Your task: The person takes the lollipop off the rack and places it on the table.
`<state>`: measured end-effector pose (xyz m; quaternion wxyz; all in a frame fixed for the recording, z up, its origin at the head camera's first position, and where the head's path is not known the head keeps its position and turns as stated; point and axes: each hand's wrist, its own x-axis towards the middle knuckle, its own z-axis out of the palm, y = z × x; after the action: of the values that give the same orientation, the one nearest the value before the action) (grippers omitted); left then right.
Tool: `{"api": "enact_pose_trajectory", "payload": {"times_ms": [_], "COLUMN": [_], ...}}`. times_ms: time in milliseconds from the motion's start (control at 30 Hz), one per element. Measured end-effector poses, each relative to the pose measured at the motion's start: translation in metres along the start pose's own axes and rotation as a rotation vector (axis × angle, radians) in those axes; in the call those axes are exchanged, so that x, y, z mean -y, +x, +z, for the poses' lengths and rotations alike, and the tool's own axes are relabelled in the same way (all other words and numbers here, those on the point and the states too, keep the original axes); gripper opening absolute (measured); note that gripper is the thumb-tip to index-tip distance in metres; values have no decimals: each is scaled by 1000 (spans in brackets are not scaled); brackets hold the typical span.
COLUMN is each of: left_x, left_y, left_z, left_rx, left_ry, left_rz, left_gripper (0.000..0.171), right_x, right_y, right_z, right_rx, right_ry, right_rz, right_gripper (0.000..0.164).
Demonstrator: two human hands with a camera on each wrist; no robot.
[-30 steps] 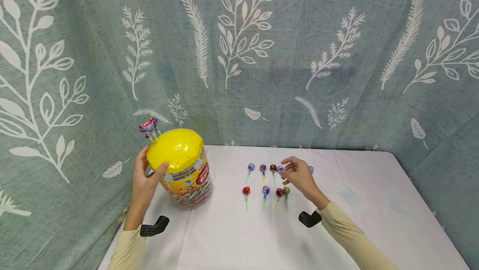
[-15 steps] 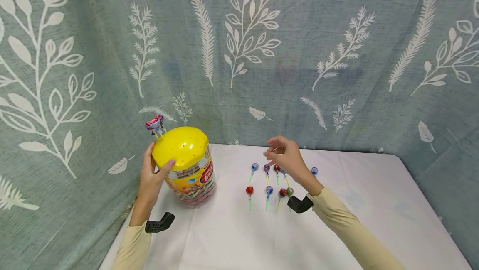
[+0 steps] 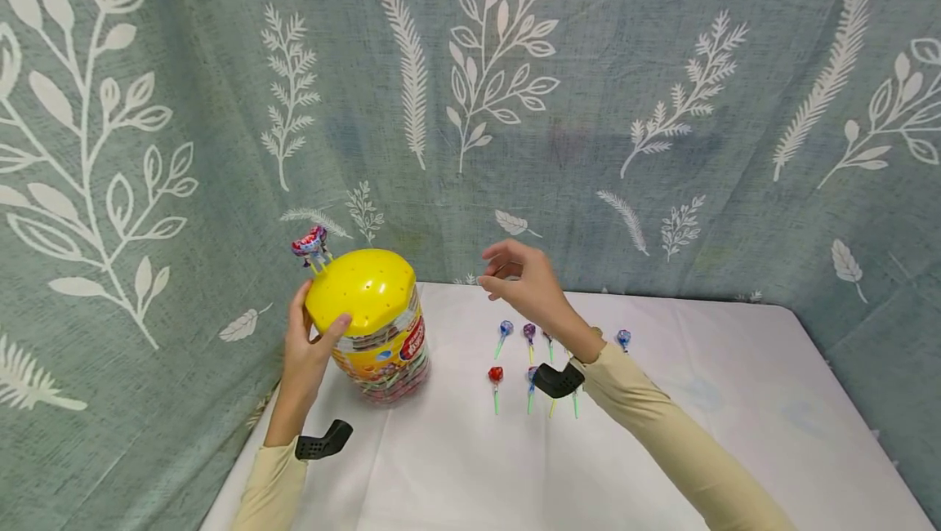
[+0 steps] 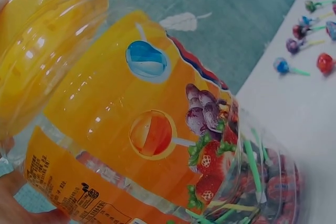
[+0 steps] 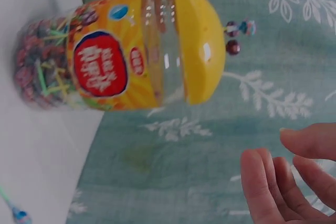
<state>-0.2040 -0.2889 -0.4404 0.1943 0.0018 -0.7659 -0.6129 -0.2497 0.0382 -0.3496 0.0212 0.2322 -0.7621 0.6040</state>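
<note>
A clear plastic candy jar (image 3: pixel 390 363) with a domed yellow lid (image 3: pixel 363 290) stands at the left of the table, full of wrapped lollipops in its lower part. My left hand (image 3: pixel 305 359) grips the jar at the lid, thumb on the near side and fingers round the back left. A few lollipops (image 3: pixel 312 245) stick up from holes in the lid. To the right of the jar, my right hand (image 3: pixel 529 282) hovers above the table's far edge. Its fingers are loosely bent, and in the right wrist view nothing shows between thumb and fingertips (image 5: pixel 254 169).
Loose lollipops lie in two rough rows on the white table (image 3: pixel 456 466), among them a blue one (image 3: pixel 506 327), a red one (image 3: pixel 496 374) and another blue one (image 3: pixel 623 338). My right forearm covers some. A patterned curtain (image 3: pixel 559 147) hangs behind.
My right hand has moved left and up, from over the lollipops toward the jar. The left hand keeps its grip on the jar. The whole view has shifted slightly.
</note>
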Motion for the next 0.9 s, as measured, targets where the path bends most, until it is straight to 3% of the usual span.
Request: {"api": "enact_pose_trajectory", "payload": {"times_ms": [667, 900], "left_x": [2, 2], "left_y": [-1, -2], "left_z": [-2, -1], "left_rx": [1, -3], "left_ry": [13, 22], "left_rz": [4, 7], "left_gripper": [80, 79], "right_x": [32, 39], "right_y": [43, 56], "right_z": [53, 71], "right_rx": [39, 58], "right_ry": [-66, -75], "right_rz": [-150, -163], "right_gripper": [25, 27]}}
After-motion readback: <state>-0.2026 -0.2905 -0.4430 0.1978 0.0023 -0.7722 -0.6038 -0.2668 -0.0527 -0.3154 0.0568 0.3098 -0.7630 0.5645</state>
